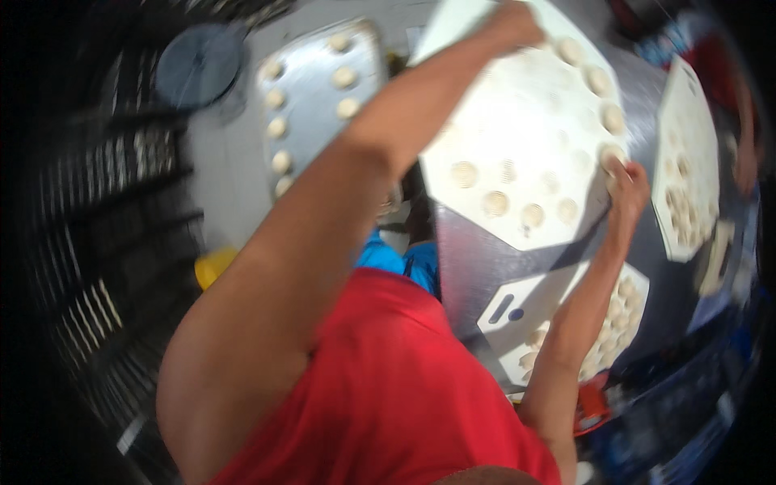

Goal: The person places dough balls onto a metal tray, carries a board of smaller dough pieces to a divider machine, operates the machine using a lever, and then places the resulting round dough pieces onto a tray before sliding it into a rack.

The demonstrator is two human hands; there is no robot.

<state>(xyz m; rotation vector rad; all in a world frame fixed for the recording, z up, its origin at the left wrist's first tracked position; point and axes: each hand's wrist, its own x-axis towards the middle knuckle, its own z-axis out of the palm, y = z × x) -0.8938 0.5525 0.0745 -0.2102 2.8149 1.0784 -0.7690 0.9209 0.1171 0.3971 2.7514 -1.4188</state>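
A large white board [493, 105] with angled corners lies on the metal table, with small round dough pieces [612, 119] along its right edge. Flatter, ridged rounds [495, 204] are spread over its lower part. My right hand [628, 190] is at the board's right edge, fingers closed on a dough piece [613, 154]. Across the far side stretches my left arm, its hand [515, 26] low over the board near the top. Motion blurs that hand, and its fingers cannot be made out.
Left of the table stands a metal tray [311, 109] with several dough balls. A smaller white board [503, 325], with more dough, lies under my right forearm. Another board [687, 113] lies at right, beside another person's arm [745, 149]. Dark racks [121, 170] fill the left.
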